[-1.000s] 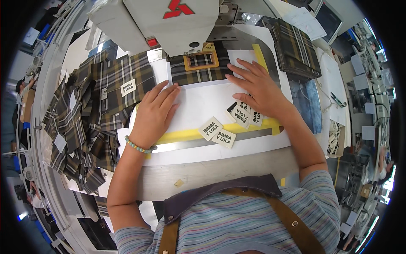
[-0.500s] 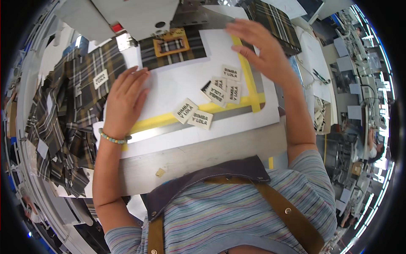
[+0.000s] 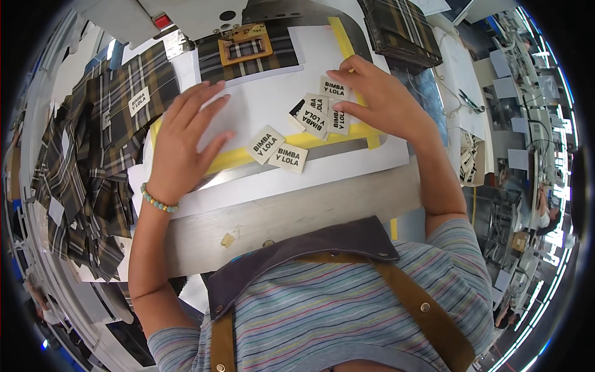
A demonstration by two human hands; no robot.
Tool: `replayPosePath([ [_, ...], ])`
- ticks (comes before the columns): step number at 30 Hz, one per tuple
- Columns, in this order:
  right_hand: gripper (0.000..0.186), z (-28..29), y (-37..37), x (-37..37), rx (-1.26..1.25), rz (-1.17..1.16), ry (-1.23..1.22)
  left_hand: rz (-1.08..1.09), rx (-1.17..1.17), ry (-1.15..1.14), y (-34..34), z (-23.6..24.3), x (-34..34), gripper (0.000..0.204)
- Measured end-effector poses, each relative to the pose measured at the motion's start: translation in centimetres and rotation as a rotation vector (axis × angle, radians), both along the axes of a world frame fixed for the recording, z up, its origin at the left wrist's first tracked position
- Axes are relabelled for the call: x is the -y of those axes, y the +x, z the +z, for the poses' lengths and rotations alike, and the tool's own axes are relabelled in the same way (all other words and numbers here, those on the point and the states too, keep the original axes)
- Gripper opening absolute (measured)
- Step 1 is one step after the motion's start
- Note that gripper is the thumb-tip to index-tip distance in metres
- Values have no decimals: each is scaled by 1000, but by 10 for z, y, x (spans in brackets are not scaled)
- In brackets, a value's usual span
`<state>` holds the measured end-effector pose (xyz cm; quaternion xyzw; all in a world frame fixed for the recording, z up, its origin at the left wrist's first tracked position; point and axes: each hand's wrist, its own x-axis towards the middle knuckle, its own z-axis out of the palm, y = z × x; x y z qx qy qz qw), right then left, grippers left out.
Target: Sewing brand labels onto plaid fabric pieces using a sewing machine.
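Fingers spread, my left hand (image 3: 189, 130) hovers over the left side of the white board (image 3: 242, 111), holding nothing. My right hand (image 3: 378, 96) reaches over a small heap of white square fabric labels (image 3: 315, 118) with dark lettering. Its thumb and index finger are apart, close to or touching the upper label (image 3: 334, 87). Nearer me, two more labels (image 3: 288, 158) overlap across the yellow tape. Under the sewing machine head, an orange frame clamp (image 3: 246, 49) sits on a dark plaid fabric piece (image 3: 279, 53).
Plaid pieces (image 3: 87, 204) lie heaped on the left, one carrying a label (image 3: 139, 101). Folded plaid fabric (image 3: 403, 34) is stacked at the far right. Thread snips (image 3: 471, 102) and a box of labels (image 3: 469, 158) are on the right. The machine head (image 3: 186, 15) overhangs the back.
My right hand has come down and nearer, from the board's far right edge to the label heap. My left hand's fingers have spread wider. The whole view has shifted slightly.
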<state>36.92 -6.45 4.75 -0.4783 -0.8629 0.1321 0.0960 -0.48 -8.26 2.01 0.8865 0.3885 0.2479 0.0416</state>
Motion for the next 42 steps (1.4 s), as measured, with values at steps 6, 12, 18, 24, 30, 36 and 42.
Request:
replayPosePath([
  [6, 41, -10, 10, -11, -184, -8, -62, -419, -182, -191, 49, 5, 35, 76],
  [12, 20, -6, 5, -29, -233, -96, -159, -437, -230, -107, 82, -4, 14, 78],
  [18, 15, -11, 6, -31, -327, -114, -266, -345, -143, -55, 98, -22, -21, 60],
  [24, 11, 4, 7, -32, -476, -287, -260, -206, 110, -42, 85, -5, -20, 43],
  [30, 10, 22, -24, -44, -560, 10, -334, 10, 645, -563, 88, 13, -22, 34],
  [36, 18, 14, -62, -44, -764, 41, -452, 108, 899, -897, 75, -9, -26, 13],
  [42, 22, 1, -58, -58, -705, -43, -499, 144, 978, -930, 67, -14, -28, 13],
])
